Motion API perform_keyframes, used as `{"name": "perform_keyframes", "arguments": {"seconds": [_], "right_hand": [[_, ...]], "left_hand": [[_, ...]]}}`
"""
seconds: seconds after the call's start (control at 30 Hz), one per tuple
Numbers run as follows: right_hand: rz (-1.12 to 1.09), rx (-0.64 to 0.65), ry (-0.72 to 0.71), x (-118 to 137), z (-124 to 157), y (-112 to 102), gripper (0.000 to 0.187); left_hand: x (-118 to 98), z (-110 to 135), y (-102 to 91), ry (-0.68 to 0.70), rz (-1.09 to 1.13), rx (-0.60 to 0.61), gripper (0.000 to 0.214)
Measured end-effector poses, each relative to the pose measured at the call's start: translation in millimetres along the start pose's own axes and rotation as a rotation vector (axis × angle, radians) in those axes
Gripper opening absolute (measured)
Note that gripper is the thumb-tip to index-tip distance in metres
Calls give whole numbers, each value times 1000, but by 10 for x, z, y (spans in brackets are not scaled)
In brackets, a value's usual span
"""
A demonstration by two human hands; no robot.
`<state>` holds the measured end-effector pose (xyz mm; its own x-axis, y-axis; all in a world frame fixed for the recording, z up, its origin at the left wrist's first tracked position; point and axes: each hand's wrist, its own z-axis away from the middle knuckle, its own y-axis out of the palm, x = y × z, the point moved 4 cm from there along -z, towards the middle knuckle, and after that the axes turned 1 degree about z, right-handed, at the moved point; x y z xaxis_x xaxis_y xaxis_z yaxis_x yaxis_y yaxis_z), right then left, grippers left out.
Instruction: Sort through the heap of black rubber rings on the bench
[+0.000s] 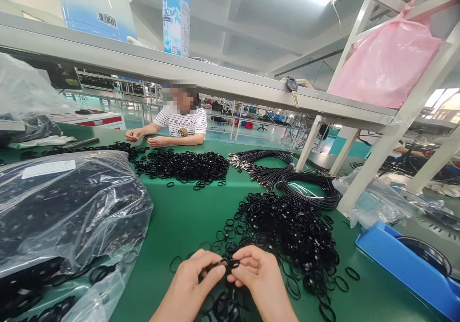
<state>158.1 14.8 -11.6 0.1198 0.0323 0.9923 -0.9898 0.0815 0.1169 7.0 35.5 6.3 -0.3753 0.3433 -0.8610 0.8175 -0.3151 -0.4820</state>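
Observation:
Close to the near edge, my left hand (pixel 199 276) and my right hand (pixel 255 271) meet over the green table. Thumb and fingers of my left hand pinch a black rubber ring (pixel 220 263). Another black ring (pixel 234 264) sits between the fingertips of my right hand. Whether the two rings are joined I cannot tell. Just beyond my hands lies a large heap of black rings (pixel 287 231), with single ones scattered around it. More rings (pixel 230 305) lie below my wrists, partly hidden.
A clear plastic bag of black rings (pixel 108 192) fills the left. Farther back are a second ring pile (pixel 183 165) and coiled black cables (pixel 309 188). At right stands a blue bin (pixel 402 269). A shelf (pixel 215 80) crosses above; a person (pixel 183 125) sits opposite.

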Motion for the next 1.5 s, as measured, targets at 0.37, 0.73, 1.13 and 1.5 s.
{"name": "perform_keyframes", "arguments": {"seconds": [0.37,0.73,1.13,1.5], "right_hand": [[221,-52,-142,82,-12,-59,14],[189,53,-91,102,29,62,5],[166,-288,-197,92,-26,-213,12],[587,-138,-387,274,96,6,22]], "left_hand": [[23,-43,-56,-26,59,8,20],[-26,1,-54,-131,118,-35,21],[85,-44,-163,-245,246,-191,18],[70,-63,-54,-231,344,-121,19]]}}
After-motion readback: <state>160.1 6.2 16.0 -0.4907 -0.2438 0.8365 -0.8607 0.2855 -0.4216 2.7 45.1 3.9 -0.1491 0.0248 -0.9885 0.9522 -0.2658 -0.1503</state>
